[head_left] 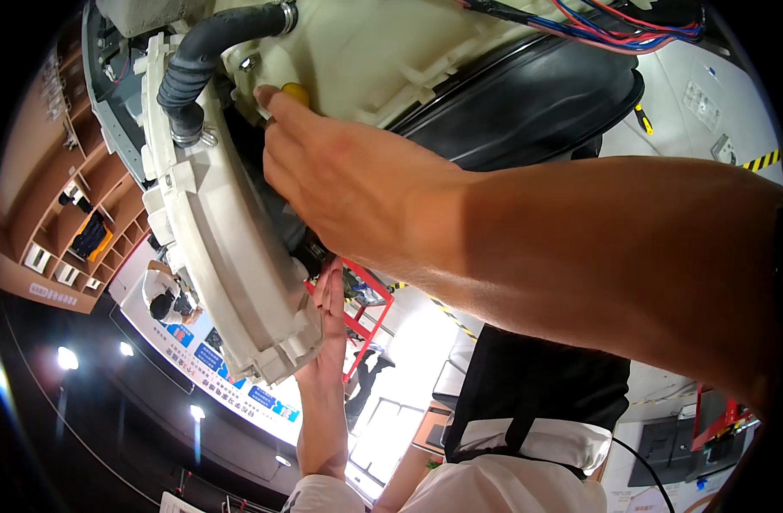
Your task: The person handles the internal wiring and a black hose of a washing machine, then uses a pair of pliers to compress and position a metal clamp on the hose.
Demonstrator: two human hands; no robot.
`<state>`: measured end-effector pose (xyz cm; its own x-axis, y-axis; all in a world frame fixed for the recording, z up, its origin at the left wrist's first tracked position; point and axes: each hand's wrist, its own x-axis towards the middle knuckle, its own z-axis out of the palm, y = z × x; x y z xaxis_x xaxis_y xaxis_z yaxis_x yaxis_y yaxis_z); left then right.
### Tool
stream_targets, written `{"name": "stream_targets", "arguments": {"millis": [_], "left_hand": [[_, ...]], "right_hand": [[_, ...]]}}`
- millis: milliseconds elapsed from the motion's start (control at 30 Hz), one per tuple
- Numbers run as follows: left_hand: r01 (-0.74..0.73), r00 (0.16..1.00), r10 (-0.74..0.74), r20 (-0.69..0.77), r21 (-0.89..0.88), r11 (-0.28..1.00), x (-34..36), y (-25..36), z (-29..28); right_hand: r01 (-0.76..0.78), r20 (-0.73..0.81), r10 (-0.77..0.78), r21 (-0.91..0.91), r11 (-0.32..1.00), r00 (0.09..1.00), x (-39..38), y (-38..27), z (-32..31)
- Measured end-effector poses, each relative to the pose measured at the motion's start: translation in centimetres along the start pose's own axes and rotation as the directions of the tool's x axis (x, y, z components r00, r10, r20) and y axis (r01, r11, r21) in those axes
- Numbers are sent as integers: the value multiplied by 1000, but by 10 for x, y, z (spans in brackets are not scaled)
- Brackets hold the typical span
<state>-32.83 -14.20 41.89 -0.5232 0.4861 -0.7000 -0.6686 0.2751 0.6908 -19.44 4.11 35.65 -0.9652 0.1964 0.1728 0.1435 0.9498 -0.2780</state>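
My right hand (348, 162) reaches in from the right, its fingers curled beside a large cream plastic tub (340, 51). A small yellow, rounded piece (295, 92) shows at its fingertips; the rest is hidden. My left hand (325, 316) comes up from below with fingers stretched along the inner side of a long off-white plastic housing (229, 248). Its fingertips are near a dark part (310, 254), partly covered by my right hand. A black ribbed hose (195, 73) with metal clamps joins the housing and the tub area. A shiny screw head (248, 62) sits near my right fingertips.
A large black round-edged part (528, 103) lies beside the tub, below red and blue wires (596, 30). Further off are a yellow-and-black tool (644, 120), a red metal frame (370, 316), wooden shelves (83, 214) and another person (160, 295).
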Motion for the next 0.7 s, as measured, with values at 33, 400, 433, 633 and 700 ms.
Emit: {"name": "stream_targets", "arguments": {"millis": [33,400,433,633,700], "left_hand": [[20,999,-15,51,-87,996,0,1,-7],[44,996,-56,72,161,986,6,6,-21],[40,999,-47,27,223,974,5,8,-27],[67,997,-47,-53,493,867,4,15,-46],[62,998,-36,-58,549,833,4,19,-47]], "right_hand": [[3,5,-3,2,1000,1000,0,-2,1],[44,105,-38,-56,997,994,-15,-3,-15],[45,104,-38,-63,997,994,-14,-5,-15],[74,156,-58,-101,992,986,-14,-6,-17],[79,166,-64,-86,993,984,-14,-5,-19]]}}
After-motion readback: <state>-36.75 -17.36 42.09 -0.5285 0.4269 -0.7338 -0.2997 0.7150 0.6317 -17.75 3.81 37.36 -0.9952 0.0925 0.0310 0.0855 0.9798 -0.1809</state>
